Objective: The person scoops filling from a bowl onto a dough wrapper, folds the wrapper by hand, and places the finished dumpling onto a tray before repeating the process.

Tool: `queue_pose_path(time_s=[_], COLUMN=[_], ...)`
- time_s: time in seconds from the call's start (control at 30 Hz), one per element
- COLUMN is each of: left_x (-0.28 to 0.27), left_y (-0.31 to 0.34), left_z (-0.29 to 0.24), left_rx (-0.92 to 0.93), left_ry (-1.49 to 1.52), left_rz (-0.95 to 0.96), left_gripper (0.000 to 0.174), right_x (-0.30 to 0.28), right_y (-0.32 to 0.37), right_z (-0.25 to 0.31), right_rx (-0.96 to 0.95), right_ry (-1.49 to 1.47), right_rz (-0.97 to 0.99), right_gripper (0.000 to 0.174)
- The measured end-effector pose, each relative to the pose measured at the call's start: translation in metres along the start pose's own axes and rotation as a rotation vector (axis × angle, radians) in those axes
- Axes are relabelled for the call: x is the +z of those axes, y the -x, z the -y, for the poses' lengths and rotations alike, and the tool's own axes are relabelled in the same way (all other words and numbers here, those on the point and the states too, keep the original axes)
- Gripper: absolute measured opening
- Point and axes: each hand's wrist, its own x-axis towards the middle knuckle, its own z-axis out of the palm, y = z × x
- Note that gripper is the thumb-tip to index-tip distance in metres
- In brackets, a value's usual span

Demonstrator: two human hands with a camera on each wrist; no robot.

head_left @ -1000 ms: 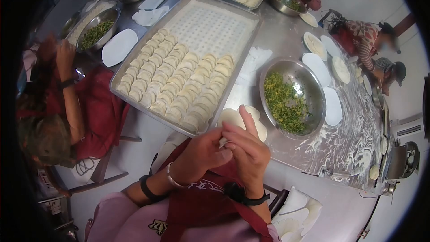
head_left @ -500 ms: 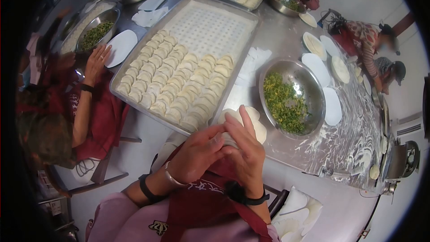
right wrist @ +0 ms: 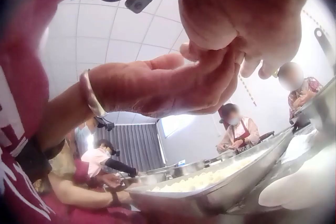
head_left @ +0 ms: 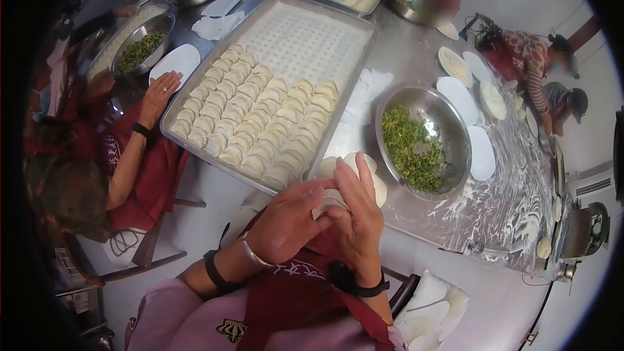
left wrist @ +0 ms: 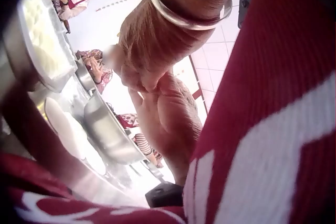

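Note:
In the head view a pale dumpling [head_left: 330,202] shows between the two hands, partly covered by fingers and thumbs. My left hand [head_left: 284,221] holds it from the left. From the right, my right hand [head_left: 359,216] grips the same dumpling, thumb bent at its near edge and some fingers stretched up. Round dough wrappers [head_left: 376,190] lie on the table just beyond the right fingers. In both wrist views, the left hand [right wrist: 168,85] and right hand [left wrist: 170,113] meet closely and the dumpling is hidden.
A large metal tray [head_left: 174,135] bears rows of dumplings, left of the hands. A steel bowl [head_left: 458,156] of green and yellow filling stands to the right, beside white plates [head_left: 481,154]. On the left, another person's hand [head_left: 159,94] touches a white plate [head_left: 185,60]. Flour [head_left: 507,201] streaks the table.
My hands have parted slightly, so more of the dumpling shows between them. The neighbour's hand on the left has come down from near the filling bowl onto the white plate.

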Motion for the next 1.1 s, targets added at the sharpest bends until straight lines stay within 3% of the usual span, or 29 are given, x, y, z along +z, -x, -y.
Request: queue_pose_path(time_s=[0.2, 0.3, 0.37, 0.47, 0.6, 0.83, 0.97, 1.1], left_x=[-0.006, -0.005, -0.001, -0.001, -0.003, 0.005, 0.002, 0.003], left_y=[-0.001, -0.001, 0.0, 0.0, -0.006, -0.015, -0.023, -0.034], left_z=[0.007, 0.001, -0.002, 0.005, 0.009, -0.005, -0.026, -0.062], left_rx=[0.031, 0.019, 0.024, -0.024, -0.002, -0.021, 0.028, 0.125], left_ry=[-0.03, -0.226, -0.344, -0.106, -0.2, -0.2, -0.329, -0.718], left_rz=[0.005, 0.047, 0.075, 0.067, -0.014, 0.047, 0.096, 0.019], left_gripper=[0.041, 0.041, 0.04, 0.042, 0.039, 0.048, 0.053, 0.044], right_x=[-0.003, -0.005, -0.009, -0.014, -0.012, -0.037, -0.053, -0.065], right_y=[0.004, 0.009, 0.01, 0.013, 0.017, 0.028, 0.065, 0.091], right_z=[-0.011, 0.001, 0.007, 0.005, -0.004, -0.006, -0.041, -0.094], right_rx=[-0.12, 0.057, 0.097, 0.093, -0.027, -0.003, 0.314, 0.507], right_ry=[0.189, -0.096, -0.095, -0.06, 0.113, 0.03, -0.057, -0.055], right_rz=[0.063, -0.021, -0.004, 0.014, 0.005, -0.188, -0.436, -0.616], right_gripper=[0.048, 0.048, 0.05, 0.05, 0.046, 0.031, 0.024, 0.025])
